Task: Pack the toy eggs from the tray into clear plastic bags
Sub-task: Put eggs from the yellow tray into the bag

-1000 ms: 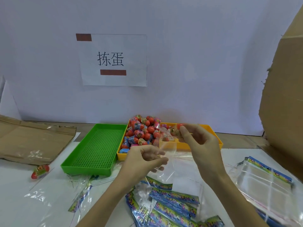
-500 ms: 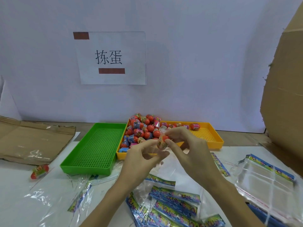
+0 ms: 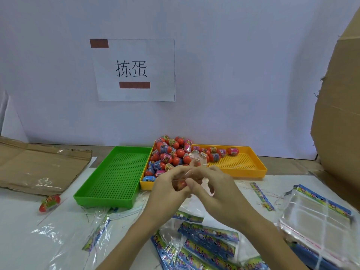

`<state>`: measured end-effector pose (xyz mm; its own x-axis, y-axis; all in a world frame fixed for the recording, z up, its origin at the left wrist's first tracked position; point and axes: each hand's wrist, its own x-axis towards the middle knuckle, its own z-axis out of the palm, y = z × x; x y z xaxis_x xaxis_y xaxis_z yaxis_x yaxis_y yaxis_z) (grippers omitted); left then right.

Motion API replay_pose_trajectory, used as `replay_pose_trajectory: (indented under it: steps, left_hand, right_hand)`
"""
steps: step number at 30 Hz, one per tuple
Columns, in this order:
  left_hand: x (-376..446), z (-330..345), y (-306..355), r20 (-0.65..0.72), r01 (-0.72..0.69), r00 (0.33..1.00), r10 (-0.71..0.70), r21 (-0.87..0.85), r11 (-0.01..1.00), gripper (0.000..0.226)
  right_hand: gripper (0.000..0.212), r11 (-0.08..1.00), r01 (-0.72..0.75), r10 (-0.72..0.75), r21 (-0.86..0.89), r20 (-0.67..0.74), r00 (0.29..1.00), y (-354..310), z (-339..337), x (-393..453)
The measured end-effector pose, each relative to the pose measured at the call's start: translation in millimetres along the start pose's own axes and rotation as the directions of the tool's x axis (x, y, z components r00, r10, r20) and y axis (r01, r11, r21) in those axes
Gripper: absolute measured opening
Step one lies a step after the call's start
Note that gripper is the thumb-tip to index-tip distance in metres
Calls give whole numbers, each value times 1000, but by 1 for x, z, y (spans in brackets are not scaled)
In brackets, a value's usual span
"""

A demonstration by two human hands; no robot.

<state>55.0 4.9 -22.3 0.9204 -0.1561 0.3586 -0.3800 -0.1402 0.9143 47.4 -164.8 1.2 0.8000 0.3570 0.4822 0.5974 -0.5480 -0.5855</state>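
Several red toy eggs with coloured wrappers are heaped in the left part of the yellow tray. In front of it my left hand and my right hand meet and together hold a clear plastic bag. One red toy egg sits inside the bag, gripped between my fingers. The bag's crumpled top sticks up above my hands. Much of the bag is hidden by my fingers.
A green tray stands left of the yellow one. A bagged egg lies at the left. Clear bags with blue printed headers lie near me, a stack of them at the right. Cardboard lies left, a box stands right.
My right hand came down from the tray with an egg and met my left hand. The egg now sits lower, inside the bag between both hands.
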Motion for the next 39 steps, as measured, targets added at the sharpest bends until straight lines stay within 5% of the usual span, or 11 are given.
replay_pose_trajectory:
  steps: [7,12,14,17,24,31,35,39]
  left_hand:
    - [0,-3,-1,-4,-10,1000,10,69,998,24]
    - [11,-28,-4,-217,34,976,-1,149,988,20]
    - [14,-37,-7,-318,53,948,-23,85,995,20]
    - [15,-46,-9,-411,65,909,-69,-24,998,22]
    - [18,-50,-8,-445,69,882,-156,-205,976,24]
    - [18,-51,-8,-442,63,883,-156,-217,974,16]
    - [17,-52,-9,-428,68,890,-155,-212,975,16]
    - [17,-48,-8,-337,92,926,-174,-245,965,22]
  right_hand:
    - [36,989,-90,81,117,81,993,0,4,1]
    - [20,955,-73,119,287,-146,982,11,1,10]
    - [20,969,-112,153,220,-177,972,19,6,13]
    - [24,991,-124,126,53,-46,991,27,20,17]
    - [31,958,4,24,-287,92,995,31,52,20]
    - [31,929,41,-5,-367,100,995,31,58,20]
    - [29,976,-46,39,-215,-38,999,26,48,24]
    - [20,972,-102,153,210,-240,959,21,26,27]
